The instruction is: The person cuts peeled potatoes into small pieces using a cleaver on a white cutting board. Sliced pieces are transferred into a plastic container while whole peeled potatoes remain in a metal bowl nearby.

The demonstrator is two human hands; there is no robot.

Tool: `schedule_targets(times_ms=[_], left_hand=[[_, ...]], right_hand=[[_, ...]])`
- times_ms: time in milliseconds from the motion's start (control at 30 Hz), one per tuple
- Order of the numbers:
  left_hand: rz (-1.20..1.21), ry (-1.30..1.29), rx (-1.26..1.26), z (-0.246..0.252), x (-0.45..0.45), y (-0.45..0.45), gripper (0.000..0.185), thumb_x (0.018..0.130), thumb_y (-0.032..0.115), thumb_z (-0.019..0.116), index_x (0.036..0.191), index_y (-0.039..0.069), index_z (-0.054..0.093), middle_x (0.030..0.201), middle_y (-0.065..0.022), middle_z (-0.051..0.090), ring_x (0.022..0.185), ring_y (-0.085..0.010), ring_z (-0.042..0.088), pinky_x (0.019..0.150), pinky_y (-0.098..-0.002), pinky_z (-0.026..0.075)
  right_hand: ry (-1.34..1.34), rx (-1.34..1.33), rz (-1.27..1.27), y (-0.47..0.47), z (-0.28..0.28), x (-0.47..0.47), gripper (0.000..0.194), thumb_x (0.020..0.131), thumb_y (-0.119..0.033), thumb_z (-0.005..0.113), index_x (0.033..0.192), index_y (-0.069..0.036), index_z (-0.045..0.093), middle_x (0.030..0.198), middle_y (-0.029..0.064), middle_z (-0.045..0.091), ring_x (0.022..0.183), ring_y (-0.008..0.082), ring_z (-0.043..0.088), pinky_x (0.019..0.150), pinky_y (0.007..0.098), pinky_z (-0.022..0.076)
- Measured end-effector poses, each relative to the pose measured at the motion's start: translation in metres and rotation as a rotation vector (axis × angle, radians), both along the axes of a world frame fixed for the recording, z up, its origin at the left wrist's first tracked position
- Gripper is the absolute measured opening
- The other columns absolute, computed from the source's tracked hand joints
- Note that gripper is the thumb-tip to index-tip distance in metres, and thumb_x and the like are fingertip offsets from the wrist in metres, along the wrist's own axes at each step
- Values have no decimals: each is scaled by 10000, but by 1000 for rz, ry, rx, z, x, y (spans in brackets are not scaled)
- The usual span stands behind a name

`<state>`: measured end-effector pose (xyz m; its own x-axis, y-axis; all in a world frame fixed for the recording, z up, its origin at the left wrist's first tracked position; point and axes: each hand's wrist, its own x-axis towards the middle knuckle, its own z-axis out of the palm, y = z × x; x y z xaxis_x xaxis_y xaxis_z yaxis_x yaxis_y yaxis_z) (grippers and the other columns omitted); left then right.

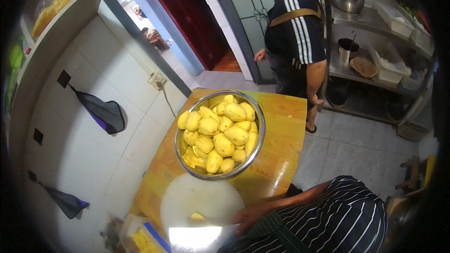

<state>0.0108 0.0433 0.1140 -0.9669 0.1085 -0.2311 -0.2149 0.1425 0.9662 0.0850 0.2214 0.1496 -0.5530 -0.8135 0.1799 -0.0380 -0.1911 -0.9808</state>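
Observation:
My right hand (pixel 250 215) grips a cleaver, whose broad shiny blade (pixel 195 239) catches the light at the bottom of the view. Beside the blade, a small yellow piece of peeled potato (pixel 199 216) lies on a round white cutting board (pixel 202 193). My left hand is out of view. Just beyond the board stands a large steel bowl (pixel 261 140), heaped with whole peeled potatoes (pixel 224 144). At the lower left, a clear plastic container (pixel 127 225) with a blue edge holds cut yellow pieces (pixel 143 240).
The board and bowl rest on a wood-patterned table (pixel 284 126) against a tiled wall (pixel 130 144). Another person (pixel 295 28) stands beyond the table's far right corner. Steel shelves (pixel 365 24) with pots and tubs stand at right. Dark cloth items (pixel 100 109) hang on the wall.

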Motion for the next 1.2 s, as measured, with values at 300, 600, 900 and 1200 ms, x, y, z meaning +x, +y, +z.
schedule_targets(times_ms=[300,600,900,1200], left_hand=[[14,15,-80,-7,13,-11,463,1002,426,451,1295,76,527,1259,-117,582,1163,-288,560,989,-461,463],[-49,141,-256,-30,70,-70,460,995,431,468,1285,81,536,1253,-116,586,1165,-293,559,989,-464,462],[-181,161,278,18,91,-81,446,983,417,497,1281,88,545,1254,-116,588,1172,-307,556,985,-474,461],[82,-492,1275,20,96,-106,282,985,295,520,894,112,714,963,-79,710,927,-271,642,918,-441,489]], right_hand=[[16,202,-39,12,10,-1,473,970,-379,622,1246,4,591,1022,72,667,932,133,583,794,305,496],[96,517,-171,35,-19,15,367,877,-328,720,1068,-19,666,922,120,706,842,210,650,752,357,524],[235,648,-477,27,57,29,539,872,-240,683,1379,-144,528,1021,161,676,892,287,665,808,401,522],[488,1188,-760,86,109,-61,555,875,-228,617,1417,-260,504,840,173,682,735,346,664,714,448,533]])
